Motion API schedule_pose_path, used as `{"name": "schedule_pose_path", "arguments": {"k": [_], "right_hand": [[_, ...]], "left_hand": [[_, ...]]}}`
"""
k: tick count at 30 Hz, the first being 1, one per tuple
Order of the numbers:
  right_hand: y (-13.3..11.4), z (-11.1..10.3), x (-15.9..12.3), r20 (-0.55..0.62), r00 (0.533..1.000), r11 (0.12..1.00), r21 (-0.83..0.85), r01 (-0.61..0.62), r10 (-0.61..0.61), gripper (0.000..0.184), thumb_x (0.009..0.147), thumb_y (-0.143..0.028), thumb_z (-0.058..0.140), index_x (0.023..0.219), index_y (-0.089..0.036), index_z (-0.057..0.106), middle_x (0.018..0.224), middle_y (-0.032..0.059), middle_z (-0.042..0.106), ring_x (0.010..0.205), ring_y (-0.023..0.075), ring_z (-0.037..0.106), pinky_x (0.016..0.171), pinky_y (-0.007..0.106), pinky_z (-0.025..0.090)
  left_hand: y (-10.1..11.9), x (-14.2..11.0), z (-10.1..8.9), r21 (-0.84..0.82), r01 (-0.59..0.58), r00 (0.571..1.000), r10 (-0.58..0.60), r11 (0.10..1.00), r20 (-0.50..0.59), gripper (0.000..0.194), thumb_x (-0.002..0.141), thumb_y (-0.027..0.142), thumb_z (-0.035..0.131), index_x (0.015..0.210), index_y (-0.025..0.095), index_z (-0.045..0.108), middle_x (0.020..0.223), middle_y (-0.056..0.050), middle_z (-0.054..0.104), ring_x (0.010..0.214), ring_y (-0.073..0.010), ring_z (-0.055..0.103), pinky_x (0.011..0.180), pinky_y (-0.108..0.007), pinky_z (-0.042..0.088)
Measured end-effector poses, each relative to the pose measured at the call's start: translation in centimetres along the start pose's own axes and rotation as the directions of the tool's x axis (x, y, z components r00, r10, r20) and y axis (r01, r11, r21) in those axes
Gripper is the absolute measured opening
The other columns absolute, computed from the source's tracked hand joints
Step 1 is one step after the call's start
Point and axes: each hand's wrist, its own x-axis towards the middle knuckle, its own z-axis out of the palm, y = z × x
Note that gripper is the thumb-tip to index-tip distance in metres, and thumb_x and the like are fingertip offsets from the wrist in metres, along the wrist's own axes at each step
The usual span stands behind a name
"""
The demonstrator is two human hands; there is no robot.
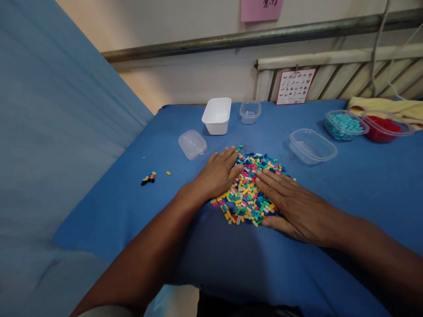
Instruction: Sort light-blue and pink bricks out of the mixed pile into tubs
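A pile of small mixed-colour bricks (248, 190) lies in the middle of the blue table (139, 207). My left hand (216, 174) rests flat on the pile's left side, fingers stretched out and together. My right hand (292, 204) lies flat over the pile's right side, fingers extended toward the left hand. Neither hand holds anything. Part of the pile is hidden under both palms.
A white tub (217, 115) and a small clear cup (250, 111) stand at the back. A clear lid (192, 144) lies left of the pile, an empty clear container (312, 145) right of it. Containers of teal bricks (345, 124) and red bricks (386, 126) sit far right. A few stray bricks (149, 178) lie at left.
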Motion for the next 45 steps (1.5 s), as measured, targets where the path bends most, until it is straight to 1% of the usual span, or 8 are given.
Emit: {"name": "schedule_pose_path", "arguments": {"k": [6,9,13,18,23,29,32,45], "right_hand": [[-2.1,-0.1,0.3,0.036,0.992,0.990,0.079,0.120,-0.123,0.097,0.103,-0.069,0.062,0.178,-0.020,0.023,0.180,0.0162,0.030,0.167,0.0351,0.028,0.136,0.057,0.030],[-2.4,-0.4,0.3,0.063,0.988,0.988,0.078,0.137,-0.142,0.095,0.102,-0.070,0.062,0.177,-0.022,0.027,0.180,0.0134,0.030,0.167,0.0341,0.030,0.136,0.056,0.031],[-1.9,-0.2,0.4,0.029,0.994,0.994,-0.008,0.107,-0.107,0.090,0.106,-0.066,0.059,0.176,-0.019,0.029,0.179,0.0168,0.031,0.166,0.0359,0.030,0.134,0.060,0.034],[-0.9,-0.1,0.7,0.012,0.999,0.994,-0.090,0.054,-0.053,0.088,0.108,-0.064,0.056,0.176,-0.015,0.028,0.179,0.0191,0.031,0.167,0.0381,0.028,0.131,0.063,0.036],[-1.0,-0.5,2.3,0.022,0.999,0.996,-0.079,0.036,-0.035,0.084,0.110,-0.062,0.052,0.174,-0.011,0.033,0.177,0.0223,0.033,0.166,0.0373,0.031,0.131,0.062,0.037],[-2.9,0.3,6.1,0.107,0.962,0.967,0.001,0.254,-0.253,0.083,0.109,-0.068,0.049,0.172,-0.015,0.040,0.178,0.0167,0.035,0.167,0.0340,0.028,0.136,0.057,0.028],[-2.7,1.0,6.8,0.125,0.967,0.974,-0.016,0.225,-0.221,0.085,0.109,-0.070,0.047,0.173,-0.014,0.038,0.178,0.0178,0.033,0.167,0.0350,0.028,0.136,0.058,0.030],[-1.8,-1.6,-0.7,0.109,0.990,0.992,-0.078,0.097,-0.088,0.093,0.106,-0.061,0.061,0.179,-0.025,0.015,0.181,0.0113,0.029,0.167,0.0371,0.027,0.131,0.062,0.038]], "left_hand": [[1.7,0.0,0.3,-0.179,-0.103,0.995,0.105,0.978,-0.001,0.075,0.115,0.063,0.017,0.171,0.017,0.038,0.181,-0.009,0.025,0.170,-0.0227,0.019,0.139,-0.051,0.013],[0.5,0.0,-0.3,-0.261,-0.063,0.991,0.030,0.963,-0.128,0.074,0.116,0.062,0.015,0.169,0.019,0.043,0.178,-0.009,0.033,0.168,-0.0222,0.026,0.140,-0.049,0.015],[-2.1,0.5,-0.3,-0.322,-0.038,0.936,-0.080,0.946,-0.344,0.076,0.116,0.060,0.020,0.157,0.010,0.058,0.167,-0.016,0.051,0.160,-0.0259,0.043,0.136,-0.045,0.028],[-3.0,1.1,0.9,-0.468,-0.081,0.894,-0.144,0.880,-0.425,0.073,0.116,0.062,0.027,0.144,0.009,0.069,0.155,-0.016,0.063,0.148,-0.0266,0.057,0.130,-0.040,0.040],[-3.0,1.4,1.6,-0.601,-0.103,0.880,-0.209,0.792,-0.427,0.071,0.116,0.064,0.029,0.136,0.012,0.074,0.147,-0.013,0.070,0.141,-0.0261,0.063,0.126,-0.038,0.045],[-3.4,1.4,1.7,-0.649,-0.106,0.886,-0.225,0.753,-0.405,0.072,0.116,0.065,0.030,0.137,0.011,0.074,0.145,-0.013,0.072,0.142,-0.0249,0.063,0.126,-0.038,0.045],[-3.3,1.4,1.7,-0.652,-0.099,0.890,-0.227,0.752,-0.396,0.072,0.115,0.065,0.030,0.136,0.012,0.074,0.145,-0.012,0.072,0.142,-0.0252,0.063,0.125,-0.038,0.045],[-3.0,1.3,1.3,-0.625,-0.064,0.914,-0.206,0.778,-0.350,0.074,0.115,0.066,0.029,0.136,0.012,0.074,0.145,-0.013,0.071,0.142,-0.0280,0.063,0.125,-0.041,0.044]]}}
